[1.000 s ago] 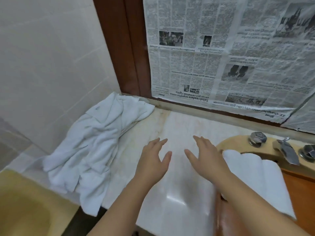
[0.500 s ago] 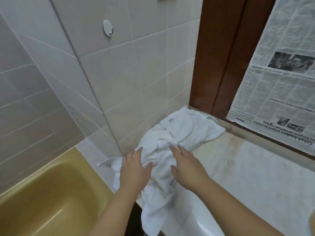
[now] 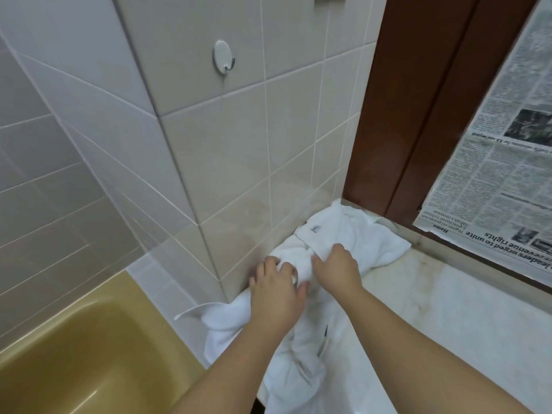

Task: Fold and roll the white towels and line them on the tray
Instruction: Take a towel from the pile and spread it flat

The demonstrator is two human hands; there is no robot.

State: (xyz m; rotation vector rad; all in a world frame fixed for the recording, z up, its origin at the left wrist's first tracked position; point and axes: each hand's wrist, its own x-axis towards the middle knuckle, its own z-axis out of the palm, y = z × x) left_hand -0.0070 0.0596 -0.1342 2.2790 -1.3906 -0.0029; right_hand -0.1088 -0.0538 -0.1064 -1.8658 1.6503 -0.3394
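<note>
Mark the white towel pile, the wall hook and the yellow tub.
white towel pile [image 3: 367,243]: head view, on the flat upper fold near the marked corner.
wall hook [image 3: 223,58]: head view, on its round white base plate.
yellow tub [image 3: 89,360]: head view, on the inner basin wall.

- I saw soft, even indoor light, with faint shadows.
- Wide-angle bending curved the tile lines near my frame edges.
- Slight overall softness blurred the newspaper [image 3: 490,162] print.

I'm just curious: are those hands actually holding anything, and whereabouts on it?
Yes. Both the left hand and the right hand grip the crumpled white towel around the middle of its bunched-up heap, side by side.
</note>
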